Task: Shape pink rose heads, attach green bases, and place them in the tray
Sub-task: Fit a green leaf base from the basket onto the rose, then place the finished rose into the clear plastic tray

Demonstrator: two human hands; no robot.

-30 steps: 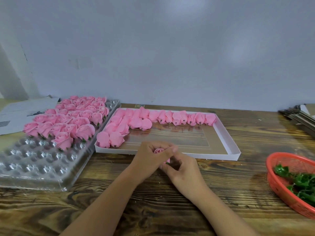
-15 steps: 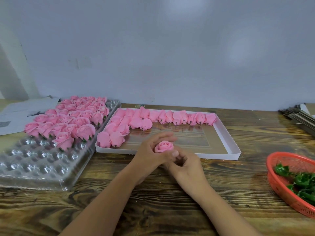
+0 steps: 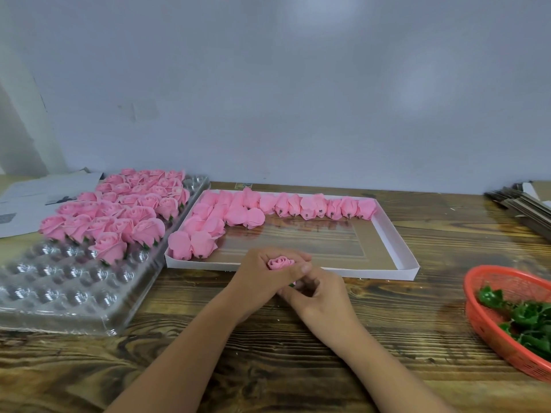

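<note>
A pink rose head [image 3: 281, 262] sits upright in my left hand [image 3: 267, 280], whose fingers curl round its sides just in front of the white box. My right hand [image 3: 319, 296] lies under and beside it, fingers curled at the rose's base, where a sliver of green shows. The clear plastic tray [image 3: 71, 293] at the left holds several finished pink roses [image 3: 119, 216] in its far half. An orange basket [image 3: 489, 320] at the right holds green bases [image 3: 527, 320].
A shallow white box [image 3: 408, 257] behind my hands holds several unshaped pink rose heads [image 3: 238, 213] along its far and left sides. Papers [image 3: 35, 198] lie at the far left, stacked cardboard [image 3: 524, 204] at the far right. The wooden tabletop [image 3: 268, 362] runs to the near edge.
The rose came up out of my closed fingers and now shows its top. Both hands stayed in place, with my left fingers closing round the rose again.
</note>
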